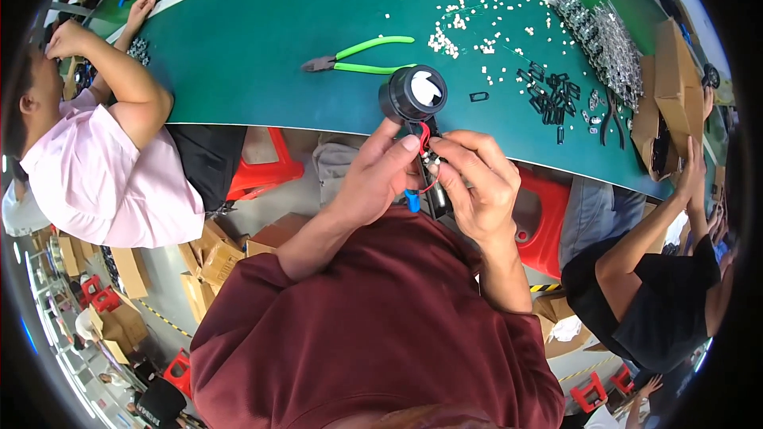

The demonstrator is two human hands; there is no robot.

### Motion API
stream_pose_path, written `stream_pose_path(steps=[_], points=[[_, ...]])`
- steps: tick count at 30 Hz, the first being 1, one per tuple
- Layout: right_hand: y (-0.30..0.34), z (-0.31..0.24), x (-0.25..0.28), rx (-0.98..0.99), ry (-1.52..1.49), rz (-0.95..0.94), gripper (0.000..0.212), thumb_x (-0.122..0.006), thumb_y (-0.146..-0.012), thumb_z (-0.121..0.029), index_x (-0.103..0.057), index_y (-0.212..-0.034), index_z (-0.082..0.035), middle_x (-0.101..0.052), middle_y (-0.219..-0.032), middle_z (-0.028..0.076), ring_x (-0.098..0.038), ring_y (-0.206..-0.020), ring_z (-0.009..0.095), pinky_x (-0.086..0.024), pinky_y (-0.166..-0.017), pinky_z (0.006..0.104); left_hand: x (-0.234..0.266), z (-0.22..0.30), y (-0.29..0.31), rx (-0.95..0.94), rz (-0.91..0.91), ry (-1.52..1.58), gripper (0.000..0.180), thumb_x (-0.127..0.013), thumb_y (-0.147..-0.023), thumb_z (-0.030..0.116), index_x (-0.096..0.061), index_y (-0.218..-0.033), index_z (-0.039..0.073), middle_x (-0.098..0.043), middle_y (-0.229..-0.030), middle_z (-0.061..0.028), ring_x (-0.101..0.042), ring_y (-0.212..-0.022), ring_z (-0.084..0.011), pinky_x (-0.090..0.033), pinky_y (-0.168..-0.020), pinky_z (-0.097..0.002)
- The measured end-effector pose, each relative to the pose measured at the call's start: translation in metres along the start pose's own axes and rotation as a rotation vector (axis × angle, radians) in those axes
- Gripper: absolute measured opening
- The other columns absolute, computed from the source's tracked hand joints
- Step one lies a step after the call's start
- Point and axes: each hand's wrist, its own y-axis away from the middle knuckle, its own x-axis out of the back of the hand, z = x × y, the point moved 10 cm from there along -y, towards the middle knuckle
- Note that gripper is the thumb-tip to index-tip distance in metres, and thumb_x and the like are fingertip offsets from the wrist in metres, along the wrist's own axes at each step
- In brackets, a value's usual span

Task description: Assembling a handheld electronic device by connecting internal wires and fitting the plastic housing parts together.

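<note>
Just over the table's front edge I hold a black, flashlight-like device (393,100) with a round head facing up. White material (425,90) shows inside its round opening. My left hand (367,179) is closed around the part below the head, thumb on top. Red wires (424,137) come out of the opened body. My right hand (482,183) pinches at these wires with thumb and fingertips, beside a small part too tiny to name. A blue piece (412,200) hangs below the left fingers. Diagonal cutters with green handles (373,68) lie beyond the device.
On the green table (254,56) are scattered small white pieces (445,41), black rectangular frames (552,99), dark pliers (612,121) and a heap of clear parts (608,48). A cardboard box (678,83) stands at right. Co-workers sit left (111,167) and right (652,294).
</note>
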Motion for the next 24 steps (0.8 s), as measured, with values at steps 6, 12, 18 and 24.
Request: stream_pose_path(steps=[6,12,18,24], points=[[-0.005,0.009,-0.001,-0.08,-0.12,0.012,0.022,-0.081,-0.081,-0.003,-0.077,-0.103,-0.003,-0.07,-0.098,0.011,-0.07,-0.076,0.025,-0.055,-0.065,0.0337,0.005,-0.001,-0.007,-0.001,-0.011,0.029,0.05,-0.047,-0.11,0.015,-0.032,-0.157,0.008,-0.057,-0.131,-0.0096,-0.059,-0.119,-0.0192,-0.056,-0.094,-0.0401],[-0.01,0.019,-0.004,-0.081,-0.19,-0.003,0.02,-0.081,-0.082,-0.007,-0.077,-0.101,-0.003,-0.073,-0.091,0.011,-0.072,-0.081,0.027,-0.053,-0.09,0.0423,0.011,0.002,-0.014,-0.046,0.028,0.057,0.04,-0.051,-0.108,0.012,-0.046,-0.146,0.005,-0.061,-0.127,-0.0084,-0.061,-0.116,-0.018,-0.054,-0.097,-0.0395],[-0.012,0.029,-0.007,-0.168,-0.276,0.042,0.017,-0.08,-0.086,-0.011,-0.076,-0.101,-0.004,-0.076,-0.085,0.008,-0.073,-0.082,0.025,-0.046,-0.104,0.0487,0.018,-0.003,-0.022,-0.023,-0.01,0.064,0.036,-0.056,-0.106,0.014,-0.052,-0.14,0.002,-0.065,-0.128,-0.01,-0.063,-0.119,-0.018,-0.053,-0.101,-0.0387],[-0.029,0.0,-0.002,-0.061,0.119,0.016,0.016,-0.08,-0.082,-0.01,-0.074,-0.096,-0.005,-0.072,-0.077,0.007,-0.069,-0.069,0.024,-0.045,-0.103,0.0484,0.019,-0.003,-0.029,-0.068,0.044,-0.056,0.042,-0.063,-0.102,0.005,-0.05,-0.142,0.004,-0.07,-0.115,-0.0085,-0.067,-0.106,-0.0129,-0.055,-0.093,-0.032]])
